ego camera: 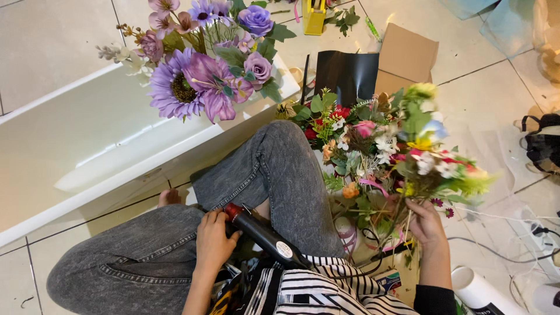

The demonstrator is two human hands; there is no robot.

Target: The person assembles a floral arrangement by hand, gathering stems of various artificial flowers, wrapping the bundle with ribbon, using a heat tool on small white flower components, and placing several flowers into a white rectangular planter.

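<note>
Left hand [213, 239] curling closed around black glue gun [265, 236] on the lap, right hand [426, 224] beside it gripping mixed flower bunch [396, 146] stems, purple bouquet [204, 64] lying beyond the knee.

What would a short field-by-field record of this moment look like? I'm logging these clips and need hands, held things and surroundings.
Setting: person seated on a tiled floor, legs in grey jeans
Left hand: grips a black hot-glue gun with a red tip, lying across the lap
Right hand: holds the stems of a mixed bouquet of artificial flowers
Nearby: purple flower arrangement in a long white planter
Also: black sheet, cardboard piece, white roll
</note>
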